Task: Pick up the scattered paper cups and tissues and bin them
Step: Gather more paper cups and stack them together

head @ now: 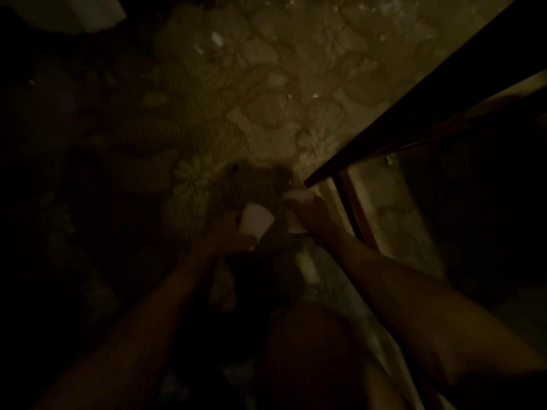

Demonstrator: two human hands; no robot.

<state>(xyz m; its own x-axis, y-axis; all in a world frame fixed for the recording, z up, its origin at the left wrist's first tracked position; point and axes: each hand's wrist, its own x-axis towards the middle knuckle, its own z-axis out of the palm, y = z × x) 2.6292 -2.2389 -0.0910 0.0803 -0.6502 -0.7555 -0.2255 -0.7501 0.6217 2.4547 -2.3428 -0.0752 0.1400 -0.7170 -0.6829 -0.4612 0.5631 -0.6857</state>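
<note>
Items, L to R, dim light, low detail.

1. Pale object [74, 13], far L corner of view. Type unclear. No label legible.
2. Small white scrap [32, 82] on dark L side of rug [207, 119]. Poss. tissue bit.
3. Left hand [233, 232], fingers curled round first cup [255, 221]. Cup is white paper, tilted, and sits above rug's near edge. No print visible.
4. White scrap [217, 39] near rug's far edge, with more specks [315, 96] mid-rug. Prob. tissue.
5. Right hand [315, 213], wrapped over second cup [299, 195]. White shows at both ends of the grasp. It sits right by the table [414, 113] corner. No print visible.
6. Table: dark top, leg below, R side. No markings.

Risks:
- Both hands full, so scraps can't be lifted til cups are binned. Bin not in view.
- Thin paper walls: hard squeeze = crushed cup, and any dregs would drip on rug.
- Table corner sits just beyond R knuckles, so lifting blind could knock hand or cup.
- Poor light + busy rug pattern: small white bits easily missed, esp. on dark L side.

Writing/brands: none readable anywhere.
</note>
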